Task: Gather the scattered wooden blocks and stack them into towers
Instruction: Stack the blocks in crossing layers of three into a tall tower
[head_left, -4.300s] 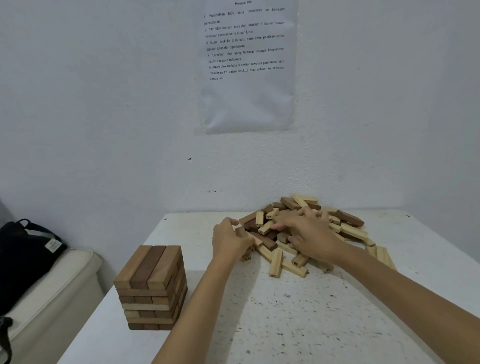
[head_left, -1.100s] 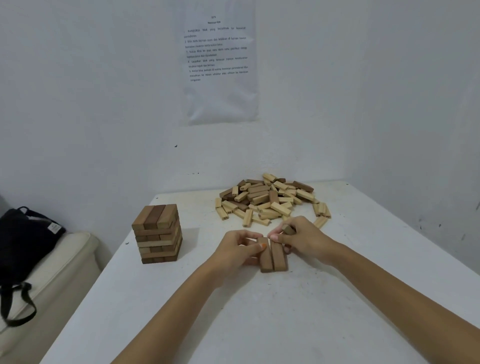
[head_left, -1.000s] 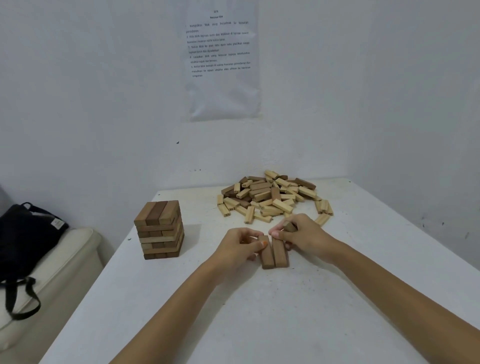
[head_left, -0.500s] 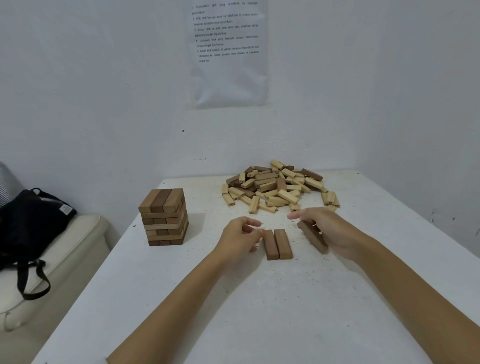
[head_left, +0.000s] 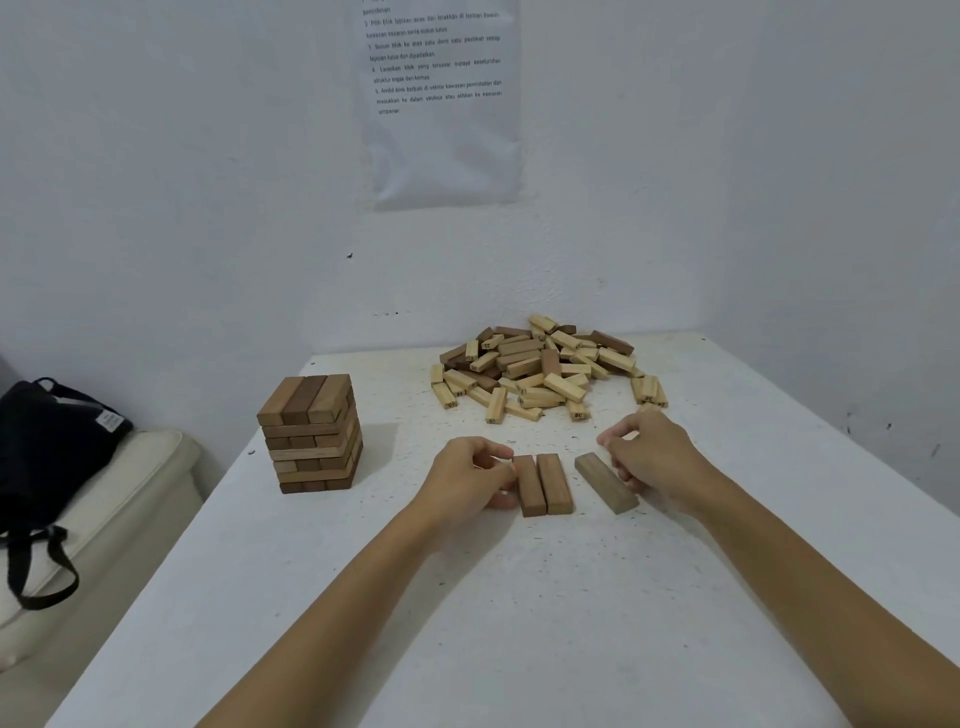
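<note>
Head view: a white table (head_left: 519, 623) set into a wall corner is shown; the base layer of a second tower is judged to be in hand.
Left hand (head_left: 470, 475): fingers are curled, with the tips set against the left side of the pair of dark blocks (head_left: 543, 483); whether the pair is pinched or only steadied cannot be told.
Right hand (head_left: 652, 457): fingers are loosely curled and rest beside the right edge of the third block (head_left: 605, 483); no grip on it is seen.
Position of blocks: the pair lies flat, side by side and touching, at mid-table; the third block lies flat just to the right, angled and apart from the pair.
Risk, misalignment: if the third block is pushed in while angled, the pair may be skewed and a crooked base formed.
Risk, instability: a gapped or uneven base is likely to make later layers lean.
Risk, collision: the finished tower (head_left: 311, 434) to the left could be knocked by a careless forearm.
Count, towers: one, with three blocks across its top.
Count, laid-out blocks: three.
Count, pile (head_left: 540, 366): one heap near the wall, too many blocks to be counted surely.
Count, other: one black bag (head_left: 52, 441); one printed sheet (head_left: 441, 104) on the wall.
</note>
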